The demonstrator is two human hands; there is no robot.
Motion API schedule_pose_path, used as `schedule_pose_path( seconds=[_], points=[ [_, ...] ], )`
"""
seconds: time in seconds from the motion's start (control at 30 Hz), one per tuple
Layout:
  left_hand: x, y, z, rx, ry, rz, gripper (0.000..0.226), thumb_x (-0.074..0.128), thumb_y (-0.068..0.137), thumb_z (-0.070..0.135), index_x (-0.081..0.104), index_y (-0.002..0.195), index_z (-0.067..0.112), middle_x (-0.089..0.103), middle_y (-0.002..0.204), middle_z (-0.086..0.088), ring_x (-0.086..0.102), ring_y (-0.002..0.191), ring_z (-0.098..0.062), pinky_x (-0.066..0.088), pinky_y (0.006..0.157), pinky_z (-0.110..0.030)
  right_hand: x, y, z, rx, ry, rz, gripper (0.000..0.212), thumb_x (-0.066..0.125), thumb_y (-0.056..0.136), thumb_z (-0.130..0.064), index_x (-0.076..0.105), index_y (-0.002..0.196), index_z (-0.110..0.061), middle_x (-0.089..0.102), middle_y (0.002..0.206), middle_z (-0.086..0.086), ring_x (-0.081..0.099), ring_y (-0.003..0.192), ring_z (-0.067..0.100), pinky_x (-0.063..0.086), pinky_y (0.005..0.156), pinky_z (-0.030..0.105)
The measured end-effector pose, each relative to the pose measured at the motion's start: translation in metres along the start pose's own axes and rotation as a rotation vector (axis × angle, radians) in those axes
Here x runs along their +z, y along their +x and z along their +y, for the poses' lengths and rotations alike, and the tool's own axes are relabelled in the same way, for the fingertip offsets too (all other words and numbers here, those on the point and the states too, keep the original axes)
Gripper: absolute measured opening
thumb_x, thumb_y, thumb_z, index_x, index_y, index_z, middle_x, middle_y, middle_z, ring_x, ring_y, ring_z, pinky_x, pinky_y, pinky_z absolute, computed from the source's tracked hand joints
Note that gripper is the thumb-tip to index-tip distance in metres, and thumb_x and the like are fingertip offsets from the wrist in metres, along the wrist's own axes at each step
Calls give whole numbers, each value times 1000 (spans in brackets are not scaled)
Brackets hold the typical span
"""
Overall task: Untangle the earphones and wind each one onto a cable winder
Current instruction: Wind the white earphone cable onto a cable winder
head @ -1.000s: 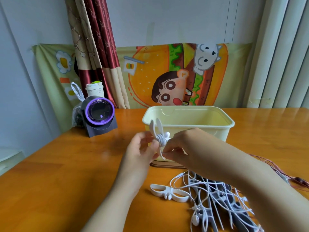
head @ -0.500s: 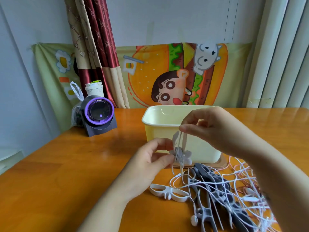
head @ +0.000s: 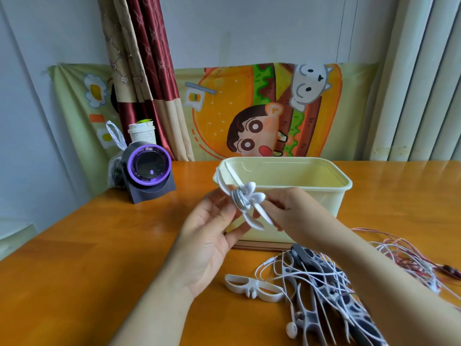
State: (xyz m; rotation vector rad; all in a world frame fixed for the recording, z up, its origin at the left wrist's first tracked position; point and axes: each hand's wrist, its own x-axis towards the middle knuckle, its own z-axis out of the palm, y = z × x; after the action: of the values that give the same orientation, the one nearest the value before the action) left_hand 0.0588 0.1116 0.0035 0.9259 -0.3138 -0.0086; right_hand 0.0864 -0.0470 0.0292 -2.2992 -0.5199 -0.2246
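A person's two hands hold a white cable winder [head: 245, 201] in the air, just in front of a pale yellow plastic tub [head: 324, 186], above an orange wooden desk [head: 74, 270]. The winder is a flat plastic piece with long pointed arms at each end and small petal-like prongs at its waist, where white earphone cord is wrapped in tight turns. It is tilted, its upper arms overlapping the tub's rim in this view.

The left hand [head: 212, 236] pinches the winder's waist between thumb and fingers. The right hand [head: 291, 211] has its fingers curled, pinching one of the lower arms.

On the desk nearer the person lies a spare white winder [head: 252, 287], flat and bare. Just right of it sits a tangle of white earphone cords [head: 324, 283] over several grey winders [head: 309, 318], with one earbud [head: 291, 329] at the near edge. Pink cords [head: 411, 253] trail further right.

Behind the tub hangs a cloth printed with a cartoon burger [head: 262, 108].
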Motion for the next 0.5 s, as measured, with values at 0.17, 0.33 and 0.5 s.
schedule_pose_path(
  seconds=[0.17, 0.33, 0.5],
  points=[
    [-8, 5, 2, -11, -90, 127, 36, 56, 80, 12, 63, 115, 12, 72, 108, -8, 70, 96, -18, 60, 78, -32, 1, -4, -3, -46, -64, -107, 24, 53, 94, -32, 70, 79, -24, 51, 59, 6, 36, 47, 5, 31, 49, 18],
    [-13, 8, -3, -36, -50, 245, 29, 51, 93, 10, 62, 120, 9, 69, 108, -9, 63, 101, -21, 52, 82, -33, -2, -7, -9, -97, -152, -62, 22, 55, 93, -33, 72, 89, -19, 53, 59, -5, 42, 51, 4, 36, 53, 16],
    [-18, 9, -7, -6, 109, 260, 25, 51, 95, 13, 63, 117, 11, 72, 110, -8, 66, 103, -24, 53, 88, -39, -2, -12, -18, -133, -260, -64, 15, 57, 92, -32, 70, 94, -25, 60, 65, -8, 50, 56, 8, 39, 55, 19]
  ],
)
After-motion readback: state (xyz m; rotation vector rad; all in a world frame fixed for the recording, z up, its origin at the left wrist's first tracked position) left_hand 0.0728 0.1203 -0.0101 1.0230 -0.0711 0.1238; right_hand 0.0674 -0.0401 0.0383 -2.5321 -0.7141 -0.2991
